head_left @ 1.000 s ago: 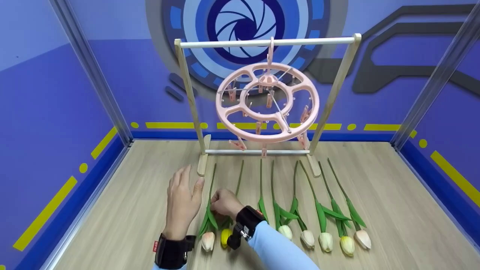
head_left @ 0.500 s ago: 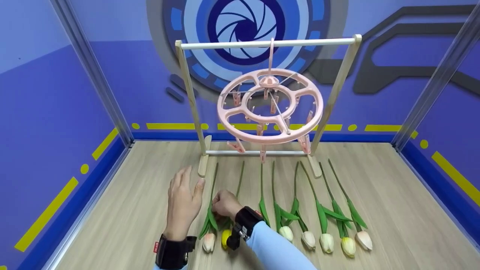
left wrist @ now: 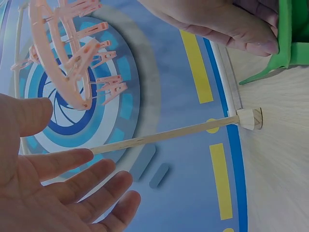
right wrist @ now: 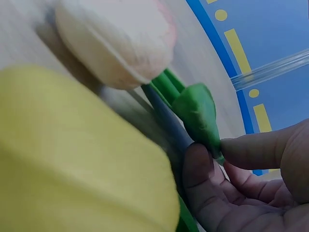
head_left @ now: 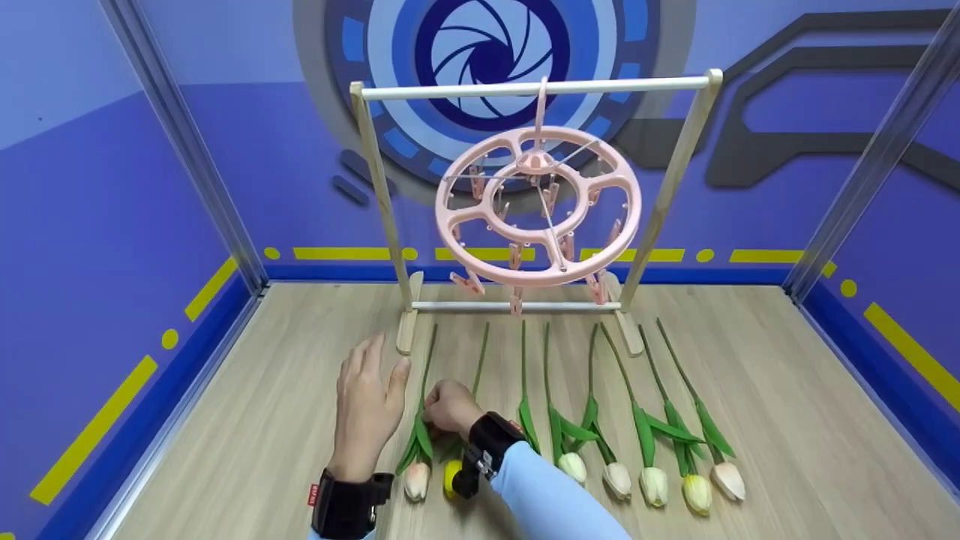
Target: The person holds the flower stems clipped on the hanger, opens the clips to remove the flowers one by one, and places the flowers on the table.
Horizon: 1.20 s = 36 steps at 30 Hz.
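Observation:
My right hand point(head_left: 451, 406) pinches the green leaf and stem of a pink-tinged white artificial tulip point(head_left: 417, 481) between thumb and forefinger. In the right wrist view that tulip's bloom point(right wrist: 118, 41) shows at the top, with its leaf point(right wrist: 197, 113) running into the pinch. A yellow tulip point(head_left: 452, 478) lies just to its right, partly hidden by the right wrist; its bloom point(right wrist: 82, 154) looms large in the right wrist view. To the left of both flowers, my left hand point(head_left: 367, 401) is held with fingers straight and thumb apart, holding nothing.
Several more tulips point(head_left: 654, 484) lie in a row to the right, stems pointing away. Behind them stands a wooden rack point(head_left: 381, 187) with a round pink clip hanger point(head_left: 480, 266) hung from its top bar. Blue panels point(head_left: 225, 180) wall the wooden tabletop point(head_left: 225, 435).
The pink hanger sways and turns slightly on the bar. The pinched tulip shifts a little, while both hands stay nearly in place.

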Available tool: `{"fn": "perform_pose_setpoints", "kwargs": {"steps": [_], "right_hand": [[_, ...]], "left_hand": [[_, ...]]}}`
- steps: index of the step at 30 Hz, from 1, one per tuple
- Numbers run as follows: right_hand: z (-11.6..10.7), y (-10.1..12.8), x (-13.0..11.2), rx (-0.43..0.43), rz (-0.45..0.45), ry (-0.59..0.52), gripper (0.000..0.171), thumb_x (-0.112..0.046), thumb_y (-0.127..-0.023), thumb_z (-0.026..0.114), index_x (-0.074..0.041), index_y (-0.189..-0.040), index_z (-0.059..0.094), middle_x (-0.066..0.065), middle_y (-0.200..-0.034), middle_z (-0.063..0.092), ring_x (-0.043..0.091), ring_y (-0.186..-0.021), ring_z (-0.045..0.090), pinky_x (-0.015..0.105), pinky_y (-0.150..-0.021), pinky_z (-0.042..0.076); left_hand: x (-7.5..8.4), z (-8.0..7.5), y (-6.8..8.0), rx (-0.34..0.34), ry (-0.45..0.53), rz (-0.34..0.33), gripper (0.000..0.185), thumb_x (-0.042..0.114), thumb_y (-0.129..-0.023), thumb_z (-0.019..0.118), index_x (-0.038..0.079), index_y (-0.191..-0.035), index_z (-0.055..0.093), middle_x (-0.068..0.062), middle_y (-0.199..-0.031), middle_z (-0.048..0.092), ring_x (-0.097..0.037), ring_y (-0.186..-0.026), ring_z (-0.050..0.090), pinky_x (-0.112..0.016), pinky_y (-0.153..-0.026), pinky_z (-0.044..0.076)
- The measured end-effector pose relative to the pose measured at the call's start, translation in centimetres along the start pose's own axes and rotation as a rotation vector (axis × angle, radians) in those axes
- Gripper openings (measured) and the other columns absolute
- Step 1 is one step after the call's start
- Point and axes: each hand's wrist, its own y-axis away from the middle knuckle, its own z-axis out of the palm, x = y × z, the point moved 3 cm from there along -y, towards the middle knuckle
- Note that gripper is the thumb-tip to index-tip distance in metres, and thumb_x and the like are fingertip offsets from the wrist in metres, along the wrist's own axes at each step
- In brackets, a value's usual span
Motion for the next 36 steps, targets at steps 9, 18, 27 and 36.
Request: {"fn": "perform_pose_setpoints", "kwargs": {"steps": [9,18,27,36], "right_hand": [[-1.2,0.4,-0.7,-0.060,0.017,-0.061,0.015,0.001,-0.092,0.070,-0.006,-0.081,0.062,0.008,-0.077,0.066,0.019,-0.066,0.064,0.031,-0.059,0.051],[-2.6,1.0,-2.2,-0.167,-0.068,-0.054,0.015,-0.004,-0.097,0.066,-0.006,-0.082,0.066,0.024,-0.089,0.074,0.029,-0.073,0.071,0.041,-0.071,0.061],[-5.2,1.8,-3.0,-0.188,-0.219,0.074,0.006,-0.009,-0.099,0.066,-0.005,-0.096,0.069,0.008,-0.088,0.068,0.026,-0.079,0.069,0.036,-0.071,0.057],[-8.8,3.0,-3.4,-0.050,-0.444,0.260,0.014,-0.010,-0.101,0.064,-0.001,-0.108,0.072,0.011,-0.102,0.071,0.021,-0.090,0.065,0.036,-0.075,0.056]], "left_hand": [[-0.1,0.2,-0.2,-0.015,-0.012,0.004,0.050,0.021,-0.104,0.062,-0.010,-0.143,0.053,-0.032,-0.138,0.054,-0.050,-0.130,0.050,-0.066,-0.106,0.039],[-0.5,-0.3,-0.1,-0.037,-0.033,-0.002,0.051,0.022,-0.105,0.062,-0.010,-0.143,0.052,-0.031,-0.138,0.054,-0.049,-0.129,0.050,-0.066,-0.103,0.040],[-0.8,-0.1,-0.2,-0.096,-0.043,-0.024,0.053,0.025,-0.105,0.062,-0.008,-0.145,0.051,-0.030,-0.143,0.051,-0.049,-0.132,0.047,-0.067,-0.106,0.036],[-1.1,-0.4,-0.1,-0.156,-0.060,-0.024,0.054,0.029,-0.107,0.059,-0.006,-0.147,0.050,-0.029,-0.148,0.048,-0.050,-0.136,0.044,-0.069,-0.107,0.033]]}}
